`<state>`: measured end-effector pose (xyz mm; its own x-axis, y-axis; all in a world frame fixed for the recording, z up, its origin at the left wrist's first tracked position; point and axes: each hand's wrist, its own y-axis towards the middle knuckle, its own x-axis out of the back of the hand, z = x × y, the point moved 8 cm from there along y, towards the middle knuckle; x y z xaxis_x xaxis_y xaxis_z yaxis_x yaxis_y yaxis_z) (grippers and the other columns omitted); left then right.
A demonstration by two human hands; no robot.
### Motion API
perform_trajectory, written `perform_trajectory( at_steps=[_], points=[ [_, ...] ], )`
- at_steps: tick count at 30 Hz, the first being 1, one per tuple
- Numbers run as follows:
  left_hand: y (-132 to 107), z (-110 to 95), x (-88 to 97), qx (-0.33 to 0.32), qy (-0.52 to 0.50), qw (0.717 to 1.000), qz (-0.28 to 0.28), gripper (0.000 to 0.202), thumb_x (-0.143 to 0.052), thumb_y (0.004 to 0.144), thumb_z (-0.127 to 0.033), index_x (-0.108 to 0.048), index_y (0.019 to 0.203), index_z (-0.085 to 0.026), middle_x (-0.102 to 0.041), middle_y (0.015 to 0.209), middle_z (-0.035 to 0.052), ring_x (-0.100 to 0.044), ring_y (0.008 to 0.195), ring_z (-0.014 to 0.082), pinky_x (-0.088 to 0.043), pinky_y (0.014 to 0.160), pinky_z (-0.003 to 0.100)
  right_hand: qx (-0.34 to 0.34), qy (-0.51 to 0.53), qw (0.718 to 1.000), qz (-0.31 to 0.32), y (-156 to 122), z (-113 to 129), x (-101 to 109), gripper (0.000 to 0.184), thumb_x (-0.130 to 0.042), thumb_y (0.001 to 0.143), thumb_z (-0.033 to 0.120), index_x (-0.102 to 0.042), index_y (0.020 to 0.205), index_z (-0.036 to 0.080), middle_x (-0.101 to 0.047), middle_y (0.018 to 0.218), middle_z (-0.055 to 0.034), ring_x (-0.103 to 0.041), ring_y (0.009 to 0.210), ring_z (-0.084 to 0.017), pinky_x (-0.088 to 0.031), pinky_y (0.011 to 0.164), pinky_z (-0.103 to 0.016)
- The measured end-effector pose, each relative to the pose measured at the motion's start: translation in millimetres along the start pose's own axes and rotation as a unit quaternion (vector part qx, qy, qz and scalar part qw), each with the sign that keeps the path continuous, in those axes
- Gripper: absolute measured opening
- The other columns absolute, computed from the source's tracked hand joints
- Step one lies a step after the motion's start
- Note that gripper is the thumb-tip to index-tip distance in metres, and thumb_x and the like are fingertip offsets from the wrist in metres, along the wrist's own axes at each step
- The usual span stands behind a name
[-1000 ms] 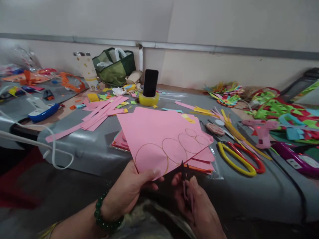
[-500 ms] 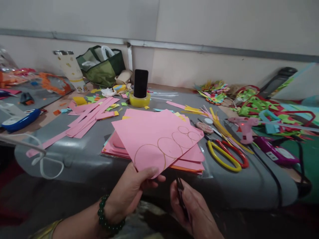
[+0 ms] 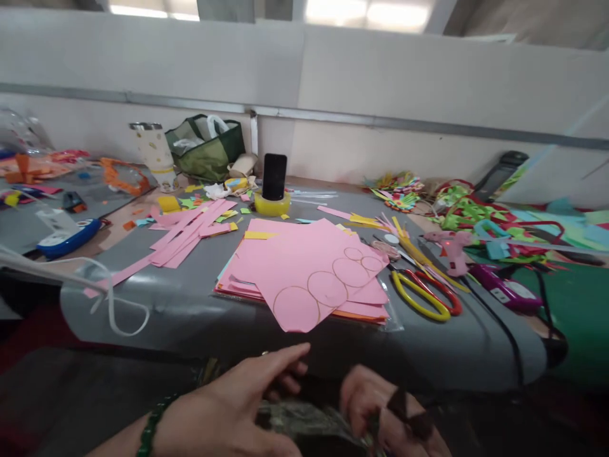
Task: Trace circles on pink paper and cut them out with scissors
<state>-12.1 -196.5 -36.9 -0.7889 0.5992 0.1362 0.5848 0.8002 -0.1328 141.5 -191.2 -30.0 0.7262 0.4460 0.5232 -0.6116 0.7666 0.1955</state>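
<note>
Lying on the left, pink strips [image 3: 174,238] are making a messy heap. The left hand [image 3: 233,403] is no longer pinching the pink sheet [image 3: 299,254]; it is hanging loose near it, holding nothing. The sheet, with circles drawn on it, is now resting on the paper pile [image 3: 238,270], one corner poking out. The right hand [image 3: 366,397] is curling around small dark scissors [image 3: 398,401], away from the paper, so cutting seems to be pausing. Bigger scissors [image 3: 425,304] are resting farther right.

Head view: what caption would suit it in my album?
A pink sheet drawn with circles lies before an open left hand and a right hand holding a dark tool.
</note>
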Motion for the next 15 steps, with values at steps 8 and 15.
perform_trajectory(
  at_steps=[8, 15],
  points=[
    [-9, -59, -18.7, -0.187, 0.085, 0.976, 0.072, 0.019, -0.043, 0.087, -0.026, -0.056, 0.076, -0.018, -0.051, 0.069, -0.0002, -0.046, 0.064, 0.0122, -0.041, 0.062, 0.023, 0.179, -0.080, 0.980, -0.013, 31, 94, -20, 0.066, -0.039, 0.085, 0.066, -0.044, 0.134, 0.023, -0.052, 0.126, -0.0113, -0.051, 0.112, -0.025, -0.043, 0.094, -0.038],
    [17, -70, 144.1, -0.166, 0.303, 0.894, -0.284, 0.026, -0.036, 0.089, -0.029, -0.041, 0.066, -0.019, -0.043, 0.063, -0.0027, -0.039, 0.060, 0.0115, -0.031, 0.055, 0.022, -0.151, -0.068, 0.986, 0.017, -10, -77, -59, 0.040, -0.040, 0.094, 0.043, -0.066, 0.081, 0.015, -0.066, 0.074, -0.0058, -0.063, 0.071, -0.019, -0.050, 0.063, -0.029]
  ],
)
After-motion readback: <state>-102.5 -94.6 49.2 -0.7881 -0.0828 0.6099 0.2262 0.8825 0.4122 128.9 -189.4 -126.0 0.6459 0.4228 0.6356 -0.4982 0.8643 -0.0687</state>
